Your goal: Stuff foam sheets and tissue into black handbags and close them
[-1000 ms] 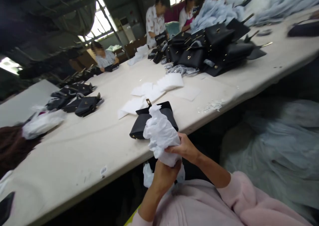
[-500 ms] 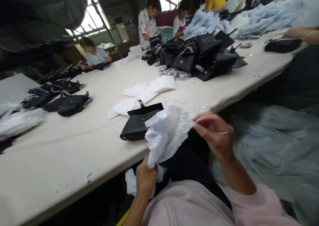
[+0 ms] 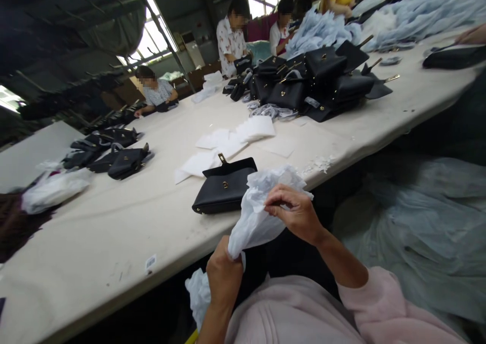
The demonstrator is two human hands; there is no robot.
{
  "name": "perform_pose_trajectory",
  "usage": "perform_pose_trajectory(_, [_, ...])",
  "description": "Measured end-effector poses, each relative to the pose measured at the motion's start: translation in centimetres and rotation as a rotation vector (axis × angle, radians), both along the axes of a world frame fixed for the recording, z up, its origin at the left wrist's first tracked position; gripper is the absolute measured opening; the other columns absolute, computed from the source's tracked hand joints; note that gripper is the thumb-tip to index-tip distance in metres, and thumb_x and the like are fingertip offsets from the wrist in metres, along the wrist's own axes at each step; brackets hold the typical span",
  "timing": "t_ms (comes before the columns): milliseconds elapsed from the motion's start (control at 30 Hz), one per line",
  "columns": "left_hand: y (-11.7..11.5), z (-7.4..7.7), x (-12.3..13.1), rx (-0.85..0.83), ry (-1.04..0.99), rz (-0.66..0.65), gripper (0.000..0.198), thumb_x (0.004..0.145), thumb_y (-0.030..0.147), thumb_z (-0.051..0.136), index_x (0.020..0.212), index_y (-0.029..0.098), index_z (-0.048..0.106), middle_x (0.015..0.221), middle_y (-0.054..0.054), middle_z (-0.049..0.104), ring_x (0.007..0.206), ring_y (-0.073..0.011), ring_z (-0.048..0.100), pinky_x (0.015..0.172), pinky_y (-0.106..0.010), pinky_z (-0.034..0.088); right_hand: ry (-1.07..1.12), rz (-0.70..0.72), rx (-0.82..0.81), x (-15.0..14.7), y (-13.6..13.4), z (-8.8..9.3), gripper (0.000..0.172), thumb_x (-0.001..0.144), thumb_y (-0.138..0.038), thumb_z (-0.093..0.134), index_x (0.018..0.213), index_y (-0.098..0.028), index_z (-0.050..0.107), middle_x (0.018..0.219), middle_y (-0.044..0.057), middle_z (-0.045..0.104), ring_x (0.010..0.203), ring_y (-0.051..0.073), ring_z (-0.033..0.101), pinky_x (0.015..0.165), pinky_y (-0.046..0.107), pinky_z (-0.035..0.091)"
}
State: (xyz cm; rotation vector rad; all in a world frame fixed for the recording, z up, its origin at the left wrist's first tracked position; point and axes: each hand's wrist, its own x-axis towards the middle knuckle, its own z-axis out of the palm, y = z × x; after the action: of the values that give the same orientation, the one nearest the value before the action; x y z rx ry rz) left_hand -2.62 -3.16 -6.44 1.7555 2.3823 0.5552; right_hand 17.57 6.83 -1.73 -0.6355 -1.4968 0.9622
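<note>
Crumpled white tissue paper (image 3: 258, 215) is stretched between my two hands at the table's front edge. My left hand (image 3: 225, 265) is closed in a fist round its lower end, and more crumpled paper (image 3: 198, 293) shows below that fist. With thumb and fingers together, my right hand (image 3: 294, 210) pinches the upper part of the paper. Just behind it a black handbag (image 3: 224, 189) lies on the table, its flap raised and a gold clasp strip sticking up. The paper covers part of the bag's right side.
Flat white sheets (image 3: 228, 144) lie behind the bag. A heap of black handbags (image 3: 304, 83) stands farther back, another group (image 3: 127, 161) at left. Pale blue paper (image 3: 326, 30) is piled at the back. Clear plastic (image 3: 417, 243) lies low at right. Several co-workers are around the table.
My right hand has moved left and inward, from the paper's right edge to its upper middle. My left hand keeps its hold. The view has shifted slightly.
</note>
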Motion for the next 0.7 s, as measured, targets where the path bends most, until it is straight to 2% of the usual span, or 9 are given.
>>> perform_pose_trajectory(100, [0.4,0.0,-0.3,-0.018,-0.067,0.028,0.022,0.077,0.005,0.047,0.087,0.021,0.059,0.068,0.0,0.06,0.07,-0.0189,0.06,0.06,-0.026,0.031,0.271,-0.145,-0.198,1.2,0.7,-0.8,0.013,0.084,-0.03,0.069,0.085,-0.018,0.063,0.077,0.001,0.06,0.065,0.012,0.058,0.062,0.025,0.05])
perform_pose_trajectory(167, [0.5,-0.1,-0.4,0.036,-0.016,0.037,0.021,0.079,0.005,0.046,0.087,0.02,0.059,0.071,-0.001,0.061,0.07,-0.0189,0.06,0.061,-0.027,0.032,0.343,-0.177,-0.365,1.4,1.2,-1.6,0.026,0.081,-0.035,0.072,0.097,-0.018,0.063,0.087,0.003,0.063,0.074,0.014,0.062,0.068,0.026,0.053])
perform_pose_trajectory(300, [0.9,-0.2,0.0,0.118,0.16,-0.098,0.019,0.079,0.003,0.046,0.08,0.019,0.056,0.075,-0.002,0.061,0.072,-0.0197,0.059,0.062,-0.028,0.03,0.312,0.172,-0.648,-0.2,0.9,-2.2,0.059,0.071,-0.039,0.08,0.122,-0.02,0.056,0.113,0.008,0.062,0.094,0.021,0.063,0.074,0.029,0.054])
perform_pose_trajectory(333, [1.0,-0.2,0.2,0.106,0.191,-0.142,0.02,0.078,0.002,0.046,0.079,0.019,0.055,0.075,-0.002,0.061,0.073,-0.0199,0.059,0.062,-0.028,0.029,0.334,0.246,-0.689,-0.8,0.7,-2.1,0.058,0.07,-0.036,0.08,0.12,-0.019,0.057,0.11,0.008,0.064,0.093,0.021,0.064,0.074,0.028,0.054])
perform_pose_trajectory(400, [1.0,-0.3,0.2,0.05,0.219,-0.178,0.02,0.078,0.001,0.046,0.078,0.019,0.054,0.076,-0.002,0.061,0.072,-0.0197,0.059,0.06,-0.029,0.026,0.41,0.251,-0.737,-1.6,0.7,-1.9,0.048,0.065,-0.03,0.082,0.106,-0.015,0.064,0.098,0.006,0.068,0.087,0.02,0.065,0.072,0.026,0.053])
perform_pose_trajectory(500, [0.6,-1.0,-0.4,-0.071,0.201,-0.115,0.023,0.077,0.0,0.044,0.08,0.019,0.054,0.077,-0.002,0.063,0.068,-0.0192,0.059,0.057,-0.03,0.022,0.513,0.051,-0.811,-1.2,1.8,-2.3,0.031,0.055,-0.023,0.082,0.079,-0.014,0.064,0.068,0.0,0.063,0.058,0.012,0.059,0.049,0.018,0.046])
perform_pose_trajectory(567, [0.3,-1.7,-0.9,-0.148,0.155,-0.082,0.023,0.076,0.001,0.043,0.082,0.02,0.055,0.076,-0.002,0.064,0.067,-0.0197,0.06,0.057,-0.03,0.021,0.575,-0.051,-0.841,-0.1,3.0,-3.0,0.026,0.053,-0.021,0.079,0.067,-0.015,0.057,0.051,-0.005,0.052,0.04,0.005,0.041,0.035,0.014,0.029])
perform_pose_trajectory(633, [0.1,-2.1,-1.2,-0.176,0.104,-0.091,0.024,0.077,0.002,0.043,0.084,0.02,0.056,0.076,-0.002,0.065,0.069,-0.0202,0.06,0.058,-0.03,0.022,0.63,-0.126,-0.824,0.9,3.7,-3.6,0.024,0.054,-0.022,0.075,0.061,-0.016,0.053,0.045,-0.007,0.045,0.035,0.002,0.026,0.032,0.014,0.015])
perform_pose_trajectory(700, [0.1,-2.2,-1.3,-0.154,0.09,-0.097,0.023,0.078,0.003,0.042,0.083,0.02,0.056,0.077,-0.002,0.065,0.072,-0.0202,0.061,0.06,-0.029,0.023,0.659,-0.211,-0.765,1.4,3.6,-3.7,0.02,0.056,-0.021,0.071,0.061,-0.016,0.053,0.045,-0.007,0.044,0.037,0.002,0.025,0.033,0.015,0.015])
